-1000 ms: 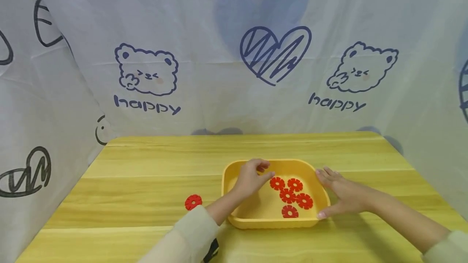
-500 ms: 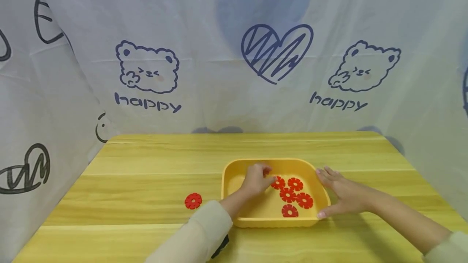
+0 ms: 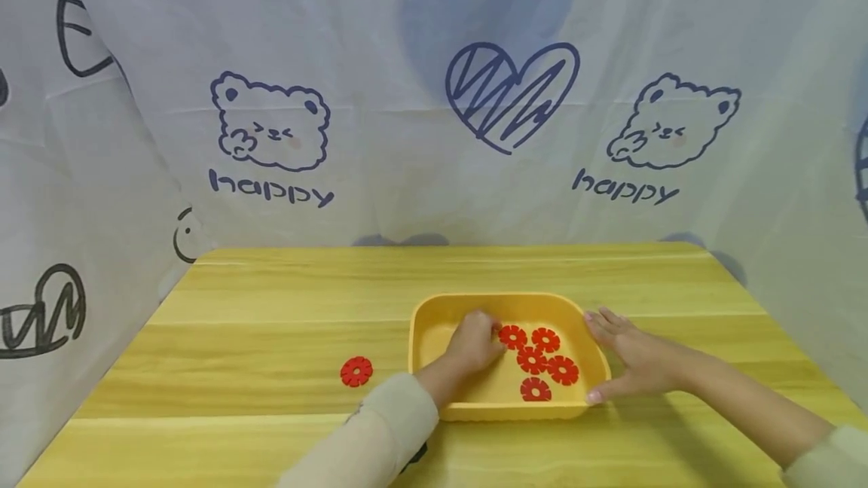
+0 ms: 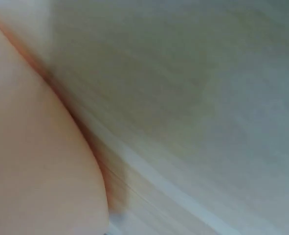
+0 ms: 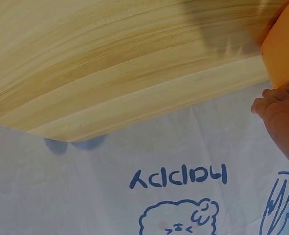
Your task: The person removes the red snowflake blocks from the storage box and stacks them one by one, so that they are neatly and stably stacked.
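tray (image 3: 510,413): smooth plastic | discs (image 3: 540,359): matt plastic | table (image 3: 271,352): wood-grained | backdrop (image 3: 400,141): creased cloth

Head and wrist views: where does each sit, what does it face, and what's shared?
Head: worn on the head, facing forward and down at the yellow tray, red notched discs, tabletop and printed cloth; left hand, right hand and sleeves show.
Left wrist: on that wrist, facing a blurred pale surface I can't identify; bare skin fills the lower left.
Right wrist: on that wrist, facing tabletop and cloth, its print upside down; part of the right hand shows.
Shared by head and right wrist: right hand, tray, tabletop, cloth.
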Motion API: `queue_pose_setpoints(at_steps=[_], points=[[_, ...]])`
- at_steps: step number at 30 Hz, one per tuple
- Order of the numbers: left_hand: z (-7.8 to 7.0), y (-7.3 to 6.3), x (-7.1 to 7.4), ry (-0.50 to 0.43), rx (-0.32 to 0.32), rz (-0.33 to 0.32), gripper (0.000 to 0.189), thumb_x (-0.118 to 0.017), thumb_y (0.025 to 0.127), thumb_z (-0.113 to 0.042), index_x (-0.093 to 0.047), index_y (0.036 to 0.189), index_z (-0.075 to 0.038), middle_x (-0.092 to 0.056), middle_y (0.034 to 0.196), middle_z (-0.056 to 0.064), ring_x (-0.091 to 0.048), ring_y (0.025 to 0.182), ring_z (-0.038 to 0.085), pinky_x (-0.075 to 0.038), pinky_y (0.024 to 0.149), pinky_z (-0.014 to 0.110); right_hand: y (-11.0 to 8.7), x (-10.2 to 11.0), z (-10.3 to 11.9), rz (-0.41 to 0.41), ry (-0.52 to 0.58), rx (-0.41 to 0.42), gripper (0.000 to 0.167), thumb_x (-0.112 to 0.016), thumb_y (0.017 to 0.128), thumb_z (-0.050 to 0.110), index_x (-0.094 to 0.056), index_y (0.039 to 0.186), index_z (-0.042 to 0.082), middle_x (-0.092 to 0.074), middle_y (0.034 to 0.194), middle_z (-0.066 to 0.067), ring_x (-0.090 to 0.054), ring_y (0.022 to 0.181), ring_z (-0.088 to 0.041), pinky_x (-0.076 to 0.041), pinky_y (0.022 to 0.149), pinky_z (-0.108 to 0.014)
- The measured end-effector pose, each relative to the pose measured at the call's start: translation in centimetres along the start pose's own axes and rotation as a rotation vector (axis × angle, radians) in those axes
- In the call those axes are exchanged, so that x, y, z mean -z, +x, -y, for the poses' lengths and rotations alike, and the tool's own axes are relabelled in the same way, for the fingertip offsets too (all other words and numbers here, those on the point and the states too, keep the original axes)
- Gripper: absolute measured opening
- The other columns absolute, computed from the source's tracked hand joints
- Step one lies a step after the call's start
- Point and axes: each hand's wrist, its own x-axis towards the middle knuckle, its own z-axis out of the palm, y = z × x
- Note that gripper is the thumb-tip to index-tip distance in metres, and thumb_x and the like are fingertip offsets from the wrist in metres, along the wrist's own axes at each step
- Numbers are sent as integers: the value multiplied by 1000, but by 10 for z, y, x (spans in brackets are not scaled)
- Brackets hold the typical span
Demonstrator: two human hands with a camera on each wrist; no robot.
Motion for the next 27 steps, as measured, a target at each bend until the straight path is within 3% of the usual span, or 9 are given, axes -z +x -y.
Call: queue_pose_setpoints(at_steps=[6, 10, 14, 21, 27], points=[[1, 2, -2, 35, 9, 19, 14, -70, 76, -6, -69, 88, 2, -68, 90, 12, -61, 86, 22, -53, 78, 25, 1, 0, 0, 13, 24, -12, 111, -70, 70, 58, -21, 140, -14, -14, 146, -35, -8, 133, -56, -14, 105, -67], [3, 3, -4, 54, -4, 23, 8, -70, 77, -7, -64, 76, -1, -61, 77, 7, -53, 71, 15, -48, 67, 22, 1, -2, -2, 16, 25, -14, 112, -69, 70, 59, -21, 140, -14, -14, 146, -34, -8, 133, -56, -14, 105, -67], [2, 4, -2, 58, -22, 15, 16, -69, 77, -8, -58, 67, -4, -49, 67, 2, -41, 63, 11, -40, 58, 19, 2, -1, -2, 7, 7, -10, 112, -69, 70, 59, -21, 140, -14, -15, 146, -35, -9, 133, -56, -15, 105, -67], [-1, 3, 1, 11, -6, 36, 16, -70, 77, -8, -58, 67, -3, -48, 69, 2, -42, 62, 10, -38, 53, 16, 1, 0, -2, 10, 7, -12, 112, -69, 70, 59, -21, 140, -14, -16, 146, -35, -9, 133, -56, -16, 104, -68], [-4, 3, 1, -42, 11, 58, 34, -69, 77, -7, -43, 55, -10, -37, 55, -3, -33, 49, 8, -28, 42, 16, 1, 0, -1, 5, 10, -9, 111, -70, 70, 57, -22, 139, -15, -17, 146, -35, -9, 133, -56, -15, 105, -67]])
